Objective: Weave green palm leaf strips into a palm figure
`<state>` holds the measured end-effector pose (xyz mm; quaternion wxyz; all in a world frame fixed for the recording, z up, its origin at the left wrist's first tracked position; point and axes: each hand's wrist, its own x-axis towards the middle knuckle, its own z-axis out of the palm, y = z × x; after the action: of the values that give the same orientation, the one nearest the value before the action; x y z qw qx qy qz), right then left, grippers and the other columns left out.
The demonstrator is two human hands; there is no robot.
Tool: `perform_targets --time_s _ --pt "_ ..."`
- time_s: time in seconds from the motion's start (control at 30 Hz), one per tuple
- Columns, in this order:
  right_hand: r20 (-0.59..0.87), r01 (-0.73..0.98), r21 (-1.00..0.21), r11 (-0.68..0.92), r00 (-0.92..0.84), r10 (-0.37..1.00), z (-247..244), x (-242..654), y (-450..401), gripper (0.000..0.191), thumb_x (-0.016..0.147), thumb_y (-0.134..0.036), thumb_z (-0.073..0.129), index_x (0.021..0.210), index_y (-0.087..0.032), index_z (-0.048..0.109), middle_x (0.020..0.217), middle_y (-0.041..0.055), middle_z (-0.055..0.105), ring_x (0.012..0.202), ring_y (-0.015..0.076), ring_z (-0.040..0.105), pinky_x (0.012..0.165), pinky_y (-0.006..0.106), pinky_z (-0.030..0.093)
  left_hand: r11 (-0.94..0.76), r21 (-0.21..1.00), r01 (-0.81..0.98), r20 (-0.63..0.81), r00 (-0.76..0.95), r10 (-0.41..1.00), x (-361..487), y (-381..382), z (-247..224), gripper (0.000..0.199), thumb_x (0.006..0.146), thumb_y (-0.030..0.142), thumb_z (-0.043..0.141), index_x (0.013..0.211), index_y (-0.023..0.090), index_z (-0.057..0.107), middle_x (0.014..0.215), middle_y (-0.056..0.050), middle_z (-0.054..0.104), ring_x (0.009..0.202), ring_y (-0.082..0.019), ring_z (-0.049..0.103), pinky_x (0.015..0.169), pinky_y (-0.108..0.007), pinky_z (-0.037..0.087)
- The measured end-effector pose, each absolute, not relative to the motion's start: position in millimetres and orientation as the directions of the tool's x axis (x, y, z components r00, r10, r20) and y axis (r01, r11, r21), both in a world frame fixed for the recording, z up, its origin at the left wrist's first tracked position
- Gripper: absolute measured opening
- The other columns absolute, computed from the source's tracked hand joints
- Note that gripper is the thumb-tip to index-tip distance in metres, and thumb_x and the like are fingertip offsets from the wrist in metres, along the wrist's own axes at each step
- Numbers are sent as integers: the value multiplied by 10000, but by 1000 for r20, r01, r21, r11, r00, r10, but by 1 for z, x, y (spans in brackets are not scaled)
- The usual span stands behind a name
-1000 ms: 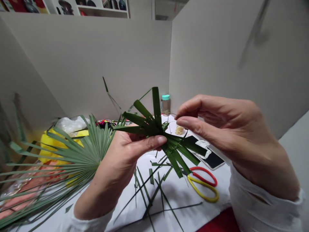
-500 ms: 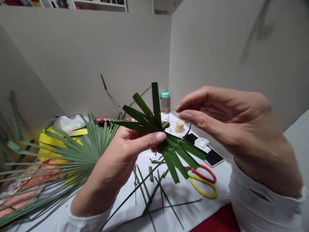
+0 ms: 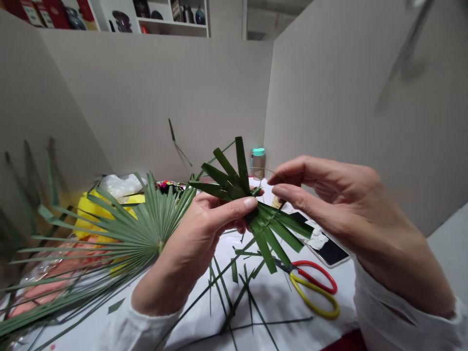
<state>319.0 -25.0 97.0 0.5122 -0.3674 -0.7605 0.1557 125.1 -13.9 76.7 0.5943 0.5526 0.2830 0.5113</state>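
A small woven piece of green palm leaf strips [image 3: 268,229], with strips fanning out above and below, is pinched at its middle in my left hand [image 3: 204,219]. Its thumb presses on the front while the other fingers are mostly hidden behind. Just to the right, my right hand [image 3: 321,195] is closed, thumb and forefinger nearly together beside a thin fibre that runs from the woven piece. What lies right between those fingertips is hard to see. Cut leaf strips [image 3: 234,297] lie scattered on the white table cover below.
A large palm leaf [image 3: 146,239] spreads at left over a yellow bag [image 3: 89,214]. Scissors [image 3: 316,287] with red and yellow handles lie at right, near a phone [image 3: 331,251] with crumpled tissue [image 3: 317,239]. A bottle [image 3: 258,165] with a turquoise lid stands at the back corner.
The camera view has shifted, so the scene sits lower and to the right. My right hand has come closer to the woven piece; my left hand keeps its pinch.
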Motion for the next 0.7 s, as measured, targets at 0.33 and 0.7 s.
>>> perform_targets --time_s 0.33,0.7 --pt "715 439 -544 715 -204 669 99 321 -27 96 954 -295 720 960 -311 814 926 -79 818 820 88 735 718 190 533 -205 947 -249 285 349 893 121 -5 71 155 849 281 778 746 175 731 731 1 619 643 -102 536 583 -204 452" --pt "713 512 -575 638 -70 698 98 319 -26 100 928 -371 739 990 -349 814 952 -83 810 850 127 710 812 280 505 -400 900 -172 425 150 893 126 -8 71 173 807 281 816 706 179 720 700 16 647 638 -105 547 570 -212 453"
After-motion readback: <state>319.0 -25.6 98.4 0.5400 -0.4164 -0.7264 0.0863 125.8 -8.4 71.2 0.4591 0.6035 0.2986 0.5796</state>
